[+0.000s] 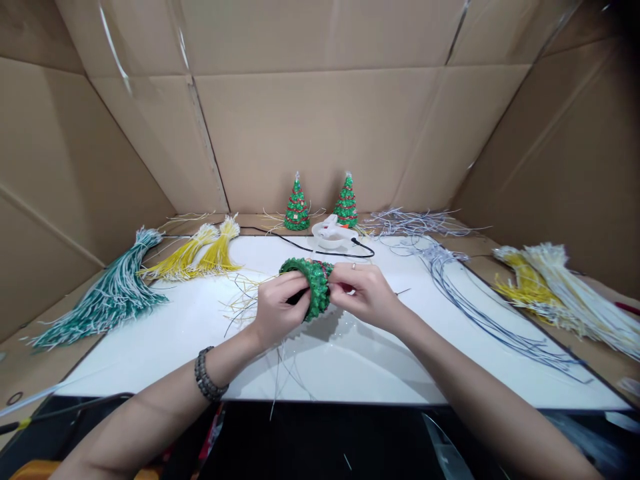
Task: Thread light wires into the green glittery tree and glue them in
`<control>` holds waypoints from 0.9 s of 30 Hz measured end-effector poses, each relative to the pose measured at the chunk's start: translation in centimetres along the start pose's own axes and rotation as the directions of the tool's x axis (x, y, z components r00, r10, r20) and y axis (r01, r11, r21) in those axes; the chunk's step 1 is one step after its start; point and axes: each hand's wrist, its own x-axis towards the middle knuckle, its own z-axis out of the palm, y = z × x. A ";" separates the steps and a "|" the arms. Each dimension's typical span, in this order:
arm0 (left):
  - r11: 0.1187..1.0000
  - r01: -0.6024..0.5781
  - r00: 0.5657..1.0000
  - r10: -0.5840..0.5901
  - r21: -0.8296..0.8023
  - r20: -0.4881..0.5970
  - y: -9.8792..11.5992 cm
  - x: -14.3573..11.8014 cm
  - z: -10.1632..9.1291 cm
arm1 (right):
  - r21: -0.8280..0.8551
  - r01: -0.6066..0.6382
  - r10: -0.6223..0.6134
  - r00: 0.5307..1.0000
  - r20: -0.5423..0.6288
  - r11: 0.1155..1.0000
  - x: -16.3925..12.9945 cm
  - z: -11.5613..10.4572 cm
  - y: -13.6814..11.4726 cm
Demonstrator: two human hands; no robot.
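A hollow green Christmas tree ornament [319, 287] with red garland lies on its side above the white board, its open base facing left. My left hand [283, 303] grips it by the base rim, fingers inside the opening and thumb outside. On the other side, my right hand [364, 291] is closed in a pinch against the tree's decorated surface. Something red [349, 291] shows between its fingers, and a thin dark point [403, 291] sticks out behind the hand; what exactly it holds is hidden.
Two finished-looking small trees [297, 205] stand at the back beside a white glue gun [333, 229] with a black cord [305, 247]. Green-white wire bundles [113, 287] and yellow ones [200, 250] lie left. Grey wires [470, 313] and white-yellow bundles [570, 293] lie right. Cardboard walls [320, 133] surround the board.
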 end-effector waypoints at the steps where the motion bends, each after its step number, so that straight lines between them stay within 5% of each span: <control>1: 1.000 -0.003 1.000 0.003 0.007 0.002 0.0 0.0 0.0 | 0.008 -0.014 0.014 1.000 -0.003 1.000 0.0 0.0 0.0; 12: 0.998 -0.052 0.998 0.052 0.019 -0.031 0.1 0.2 -0.1 | 0.023 -0.024 0.025 1.000 -0.019 0.999 -0.1 0.4 -0.3; 17: 0.998 0.060 0.998 -0.060 -0.028 -0.019 -0.3 0.0 0.0 | -0.038 -0.024 0.022 0.998 -0.060 0.999 -0.2 0.6 -0.2; 27: 0.999 0.030 0.999 -0.029 0.025 -0.023 -0.4 -0.1 -0.1 | 0.105 -0.049 0.059 0.994 -0.094 0.993 -0.1 -0.1 -0.6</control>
